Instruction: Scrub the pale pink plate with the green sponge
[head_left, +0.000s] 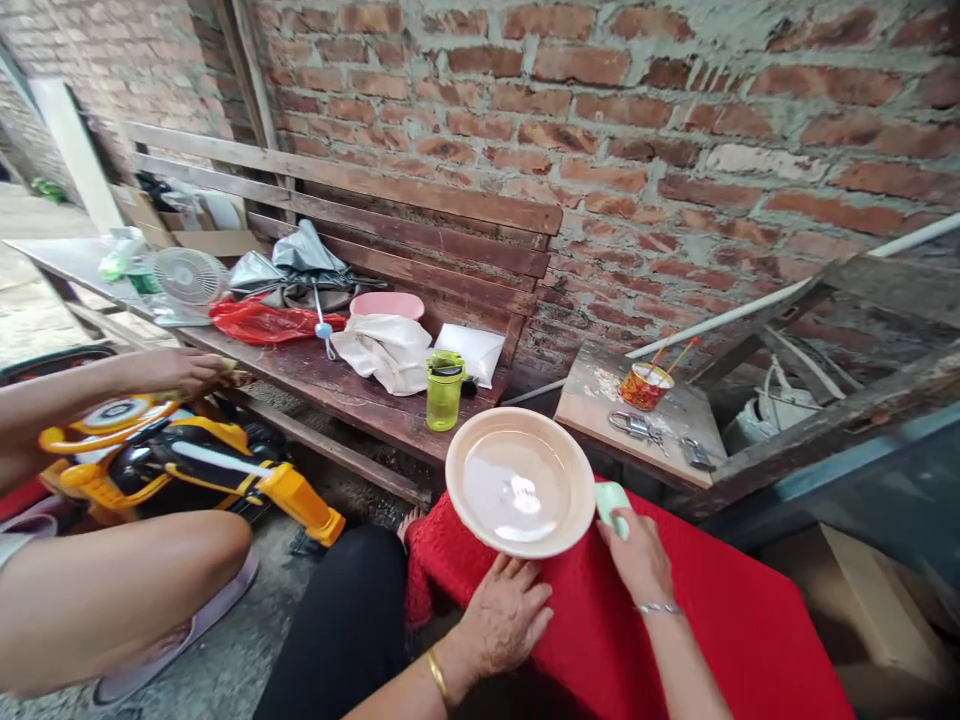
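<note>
A pale cream basin (459, 500) sits on a red cloth (735, 580), with light reflecting off the water in it. My left hand (506, 610), a gold bangle at its wrist, lies palm down against the basin's near side. Its fingers are spread a little, and some of the tips disappear under the rim. Just right of the basin, my right hand (641, 555) grips a smooth, rounded, pale green object (612, 500). The fingers hide part of that object, so its kind is unclear. A silver bracelet circles this wrist.
A yellow-green bottle (445, 395) stands on the wooden bench (330, 370) beyond the basin. Padlocks (634, 427) and a patterned paper cup (643, 392) rest on a board at right. Another person's hand (187, 370) is at left, above a yellow-and-black toy vehicle (300, 500).
</note>
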